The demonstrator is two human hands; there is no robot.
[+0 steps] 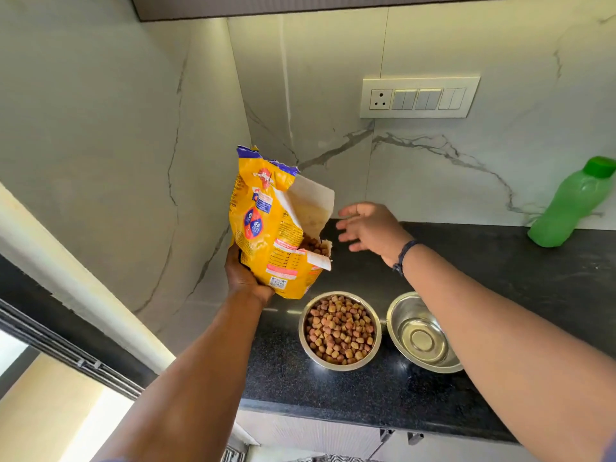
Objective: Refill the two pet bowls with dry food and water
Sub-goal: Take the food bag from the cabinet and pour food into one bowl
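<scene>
My left hand (245,278) grips the bottom of a yellow pet food bag (266,228), held upright above the counter with its torn top open and kibble showing inside. My right hand (368,228) hovers open just right of the bag, fingers spread, touching nothing. Below the bag stands a steel bowl (340,331) filled with brown kibble. Right beside it a second steel bowl (421,331) holds no food; my right forearm covers part of its rim. A green plastic bottle (570,205) with a green cap stands at the far right against the wall.
The bowls stand on a black granite counter (500,285) in a corner of white marble walls. A switch and socket panel (418,97) is on the back wall. The counter's front edge (366,416) runs below the bowls, with cabinet fronts underneath.
</scene>
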